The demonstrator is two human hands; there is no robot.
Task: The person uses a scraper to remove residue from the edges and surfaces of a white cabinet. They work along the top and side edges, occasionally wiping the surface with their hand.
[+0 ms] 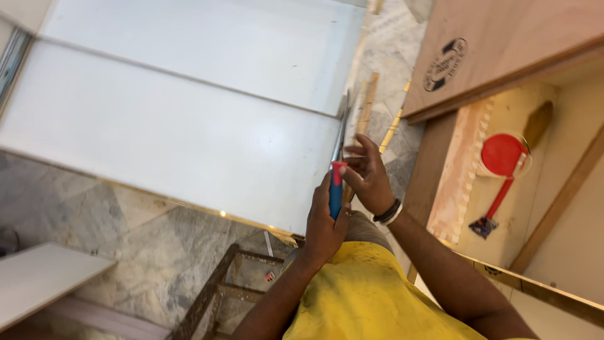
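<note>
A yellow garment [358, 296] lies nearest the lens. The blue-and-red tool handle [336, 192] is gripped by the left hand [324, 226], fingers wrapped tight. Its thin, stiff metal blade [340, 135] is set along the white panel [182, 126] right edge, steadied by right hand [368, 176] fingers, loosely spread. The handle is judged light and firm.

Bright, even light washes out the white panels [189, 119], with soft shadows and slight motion blur throughout.
</note>
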